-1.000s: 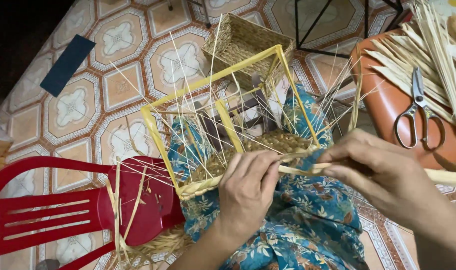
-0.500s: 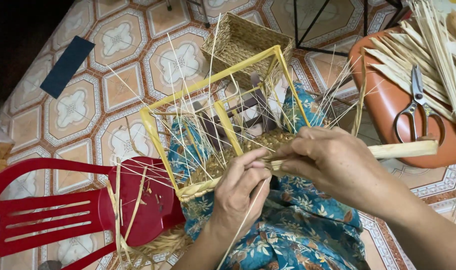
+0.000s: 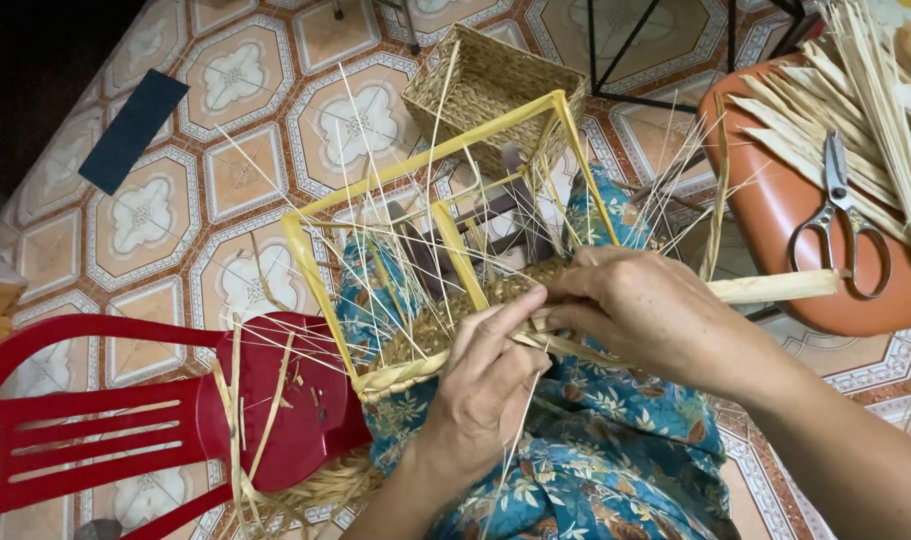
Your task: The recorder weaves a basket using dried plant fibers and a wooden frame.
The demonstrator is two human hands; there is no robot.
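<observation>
A yellow wire frame (image 3: 425, 170) rests on my lap, with a partly woven straw base and thin straw spokes sticking up from it. My left hand (image 3: 485, 385) pinches the braided straw edge (image 3: 400, 375) at the frame's near rim. My right hand (image 3: 650, 315) lies over the weave just to the right, gripping a flat pale straw strip (image 3: 775, 287) that runs off to the right. The two hands touch at the fingertips. The strip's near end is hidden under my right hand.
A red plastic chair (image 3: 125, 420) with loose straw stands at the left. A finished woven basket (image 3: 490, 85) sits on the tiled floor beyond the frame. An orange stool (image 3: 775, 215) at the right carries scissors (image 3: 840, 225) and a bundle of straw strips (image 3: 875, 90).
My right hand has slid left along the strip to meet the left hand over the weave. The strip's free end now points further right and lies flatter.
</observation>
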